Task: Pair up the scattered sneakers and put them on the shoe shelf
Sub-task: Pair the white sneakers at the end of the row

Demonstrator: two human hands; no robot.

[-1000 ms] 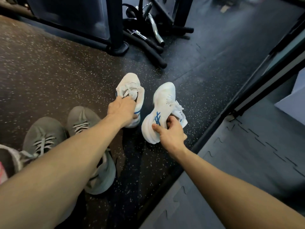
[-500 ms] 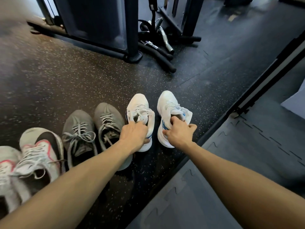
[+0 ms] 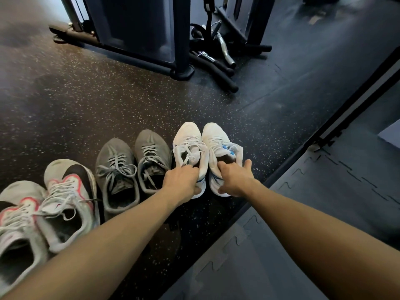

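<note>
Speckled rubber floor (image 3: 91, 100), six sneakers in a row: white pair (image 3: 201, 139), grey pair (image 3: 134, 156), pink-trimmed pair (image 3: 47, 204)

Two bare forearms enter from the bottom edge; no sleeve covers them up to the frame border; the left hand (image 3: 183, 180) and the right hand (image 3: 234, 180) wear no glove; no ring, watch or bracelet shows on the visible parts; the wrists are slim, the forearms smooth.

floor: dark speckled rubber (image 3: 91, 100) | right: grey foam mats (image 3: 324, 213) | back: gym machine frame (image 3: 138, 31)
</note>
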